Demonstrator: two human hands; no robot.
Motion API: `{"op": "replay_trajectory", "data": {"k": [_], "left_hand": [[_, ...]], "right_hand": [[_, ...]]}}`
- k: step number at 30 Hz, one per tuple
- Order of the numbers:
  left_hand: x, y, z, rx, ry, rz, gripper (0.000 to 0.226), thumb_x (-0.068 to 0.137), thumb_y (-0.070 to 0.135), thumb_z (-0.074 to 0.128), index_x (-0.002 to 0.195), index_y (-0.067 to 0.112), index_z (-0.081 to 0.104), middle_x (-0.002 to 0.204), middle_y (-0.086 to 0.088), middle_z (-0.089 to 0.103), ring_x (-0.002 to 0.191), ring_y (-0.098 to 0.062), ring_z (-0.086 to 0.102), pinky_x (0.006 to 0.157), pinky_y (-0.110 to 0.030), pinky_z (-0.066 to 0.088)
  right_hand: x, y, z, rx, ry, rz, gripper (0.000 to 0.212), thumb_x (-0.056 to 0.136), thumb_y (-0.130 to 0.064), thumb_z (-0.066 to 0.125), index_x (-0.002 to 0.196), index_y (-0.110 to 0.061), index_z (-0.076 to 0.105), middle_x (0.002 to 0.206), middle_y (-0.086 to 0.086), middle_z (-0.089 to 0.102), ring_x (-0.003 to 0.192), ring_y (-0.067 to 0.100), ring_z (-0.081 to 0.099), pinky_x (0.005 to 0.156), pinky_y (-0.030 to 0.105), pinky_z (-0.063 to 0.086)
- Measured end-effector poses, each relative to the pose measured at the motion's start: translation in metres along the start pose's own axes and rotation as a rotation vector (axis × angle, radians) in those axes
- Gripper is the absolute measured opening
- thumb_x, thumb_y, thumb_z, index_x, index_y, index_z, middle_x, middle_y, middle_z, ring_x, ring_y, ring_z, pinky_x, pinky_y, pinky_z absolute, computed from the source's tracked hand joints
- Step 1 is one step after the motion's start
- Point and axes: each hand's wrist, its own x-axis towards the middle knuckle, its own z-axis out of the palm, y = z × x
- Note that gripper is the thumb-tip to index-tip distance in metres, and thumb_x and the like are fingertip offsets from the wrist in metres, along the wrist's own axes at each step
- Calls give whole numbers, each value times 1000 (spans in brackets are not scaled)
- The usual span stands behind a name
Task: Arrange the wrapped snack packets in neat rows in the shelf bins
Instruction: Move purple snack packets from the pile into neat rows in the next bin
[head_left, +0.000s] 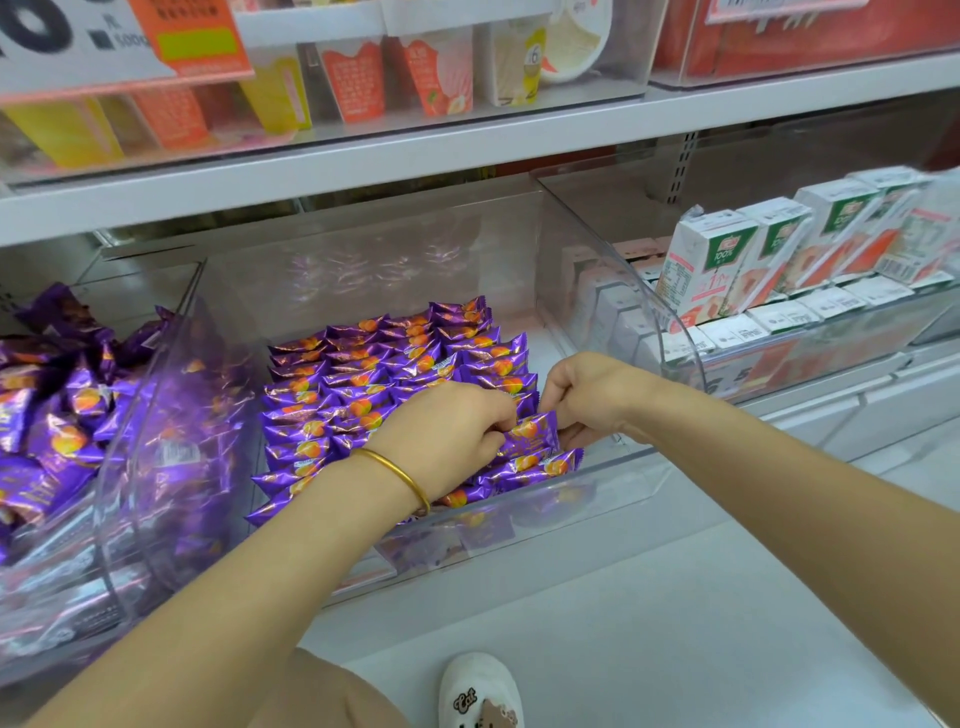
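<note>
Snack packet (532, 434), purple foil with an orange print, is held tilted at the front right of the middle bin (571, 514), just above the packets already lying there.
- Left hand (452, 431): fingers curled, pinching the packet's left end.
- Right hand (587, 395): thumb and fingers pinching its right end.
- Handling, as a judgement: light; the film is slick and crinkly, and the filling probably crushes if squeezed. Best taken by the crimped end seals or lightly at the edges, not across the middle.
- Laid rows (395, 379) fill most of the bin floor, overlapping like shingles. A bare strip remains along the right wall.
- Left bin (140, 441): loose heap (52, 415) of the same packets, unsorted.
- Right bin: juice cartons (727, 260), standing in a line.
- Gold bangle (400, 473) on the left wrist.
</note>
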Motion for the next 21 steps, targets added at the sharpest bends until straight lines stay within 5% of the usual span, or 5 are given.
{"op": "replay_trajectory", "data": {"k": [4,9,14,19,21], "left_hand": [[0,2,0,39,-5,20,24,91,20,51,114,23,58,103,-2,65,100,-25,57,82,-35,46],[-2,1,0,114,2,92,26,94,28,49,119,32,57,113,5,63,110,-18,52,91,-31,39],[0,3,1,143,-62,97,30,95,32,48,123,35,59,96,4,40,106,-19,42,87,-31,38],[-5,-5,-3,38,14,52,21,89,22,58,109,26,64,94,7,61,101,-17,48,89,-33,39],[-6,-8,-2,48,-23,56,16,88,22,60,101,25,68,93,8,58,101,-16,47,90,-32,39]], "right_hand": [[1,-2,0,30,11,20,27,94,1,44,70,-9,51,61,12,58,50,15,58,51,22,53],[2,-4,1,110,-19,42,26,94,-25,55,77,-6,52,71,15,62,64,24,61,77,35,56],[-2,-2,-1,92,-91,15,22,81,-9,72,70,-8,53,67,9,58,62,18,57,85,37,53],[-4,-1,2,95,-61,13,36,80,1,70,101,-12,44,72,7,57,57,14,57,56,21,52],[-2,-3,4,74,-79,-16,34,81,3,69,102,-9,46,70,5,55,57,14,56,55,20,51]]}}
